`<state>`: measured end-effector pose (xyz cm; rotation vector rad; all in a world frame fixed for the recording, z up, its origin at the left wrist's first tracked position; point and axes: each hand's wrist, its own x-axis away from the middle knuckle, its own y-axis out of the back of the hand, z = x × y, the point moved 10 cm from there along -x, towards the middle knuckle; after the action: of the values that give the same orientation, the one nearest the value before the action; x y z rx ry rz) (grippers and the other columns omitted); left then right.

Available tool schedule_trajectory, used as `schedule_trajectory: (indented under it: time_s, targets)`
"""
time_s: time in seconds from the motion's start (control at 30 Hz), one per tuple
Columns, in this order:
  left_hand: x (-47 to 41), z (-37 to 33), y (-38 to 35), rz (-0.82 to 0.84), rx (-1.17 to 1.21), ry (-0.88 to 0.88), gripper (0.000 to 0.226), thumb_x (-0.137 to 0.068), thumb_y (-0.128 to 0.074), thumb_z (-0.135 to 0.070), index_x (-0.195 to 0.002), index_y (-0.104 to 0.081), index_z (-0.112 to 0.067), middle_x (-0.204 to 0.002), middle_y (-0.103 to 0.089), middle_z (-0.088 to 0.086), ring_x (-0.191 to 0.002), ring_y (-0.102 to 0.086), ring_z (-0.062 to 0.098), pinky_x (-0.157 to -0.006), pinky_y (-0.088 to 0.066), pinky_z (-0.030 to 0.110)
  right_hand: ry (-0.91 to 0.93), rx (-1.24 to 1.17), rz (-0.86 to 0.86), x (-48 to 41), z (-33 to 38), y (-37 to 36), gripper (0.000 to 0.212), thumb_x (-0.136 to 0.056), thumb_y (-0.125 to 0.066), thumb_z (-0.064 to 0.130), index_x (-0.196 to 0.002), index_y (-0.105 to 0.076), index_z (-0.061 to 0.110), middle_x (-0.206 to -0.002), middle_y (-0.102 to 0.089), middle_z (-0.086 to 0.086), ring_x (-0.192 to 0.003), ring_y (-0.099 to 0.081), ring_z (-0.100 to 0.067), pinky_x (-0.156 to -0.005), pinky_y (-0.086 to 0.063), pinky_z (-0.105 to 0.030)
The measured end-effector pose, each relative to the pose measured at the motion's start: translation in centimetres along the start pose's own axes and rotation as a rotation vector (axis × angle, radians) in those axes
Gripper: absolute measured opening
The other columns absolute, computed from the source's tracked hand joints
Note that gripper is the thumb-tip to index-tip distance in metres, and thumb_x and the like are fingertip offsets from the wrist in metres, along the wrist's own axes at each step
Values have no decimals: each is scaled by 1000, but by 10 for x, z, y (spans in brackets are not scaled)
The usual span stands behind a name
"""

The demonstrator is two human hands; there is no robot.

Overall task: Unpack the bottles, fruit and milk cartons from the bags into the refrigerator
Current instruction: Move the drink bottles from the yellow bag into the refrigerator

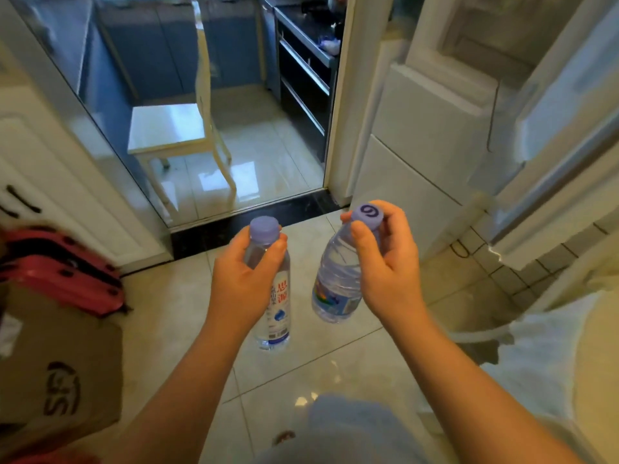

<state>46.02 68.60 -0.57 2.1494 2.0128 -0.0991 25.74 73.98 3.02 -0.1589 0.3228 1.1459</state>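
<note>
While I seem mid-carry to the open refrigerator [435,128] at my right, my left hand [244,279] grips the white-labelled bottle [276,313] by its neck, my right hand [385,262] the blue-labelled bottle [336,286] by its cap, both held above the floor [335,380]; next, I judge, turn right and shelve them.

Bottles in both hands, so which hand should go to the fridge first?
Right, probably. The right hand, fingers round the tilted bottle's cap, is on the side where the refrigerator stands open. The left hand, holding the upright bottle, is farther away.
</note>
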Motion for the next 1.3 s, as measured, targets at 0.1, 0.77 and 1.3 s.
schedule_trajectory:
  time_s: [0.1, 0.77, 1.3]
  targets:
    - [-50, 9, 8, -25, -20, -15, 10, -93, -68, -22, -98, -69, -30, -90, -74, -16, -87, -69, 1, -75, -54, 17, 4, -22, 16, -47, -16, -28, 32, -94, -55, 34, -113, -55, 9, -107, -66, -12, -99, -65, -22, -89, -52, -35]
    - [-471, -15, -151, 26, -130, -264, 37, -89, -54, -44, -98, -64, -9, -86, -68, -2, -78, -67, 12, -72, -57, 34, 103, -10, -121, -476, -113, -32, 47, -90, -52, 49, -120, -54, 12, -110, -66, -5, -102, -66, -16, -86, -55, -26]
    - [-628, -86, -486, 510, 173, -470, 5, -91, -62, -28, -94, -65, -28, -84, -71, -10, -78, -68, 8, -69, -55, 24, 278, 233, -768, -603, -101, 214, 23, -92, -56, 34, -108, -56, 18, -102, -66, -5, -94, -65, -15, -84, -51, -29]
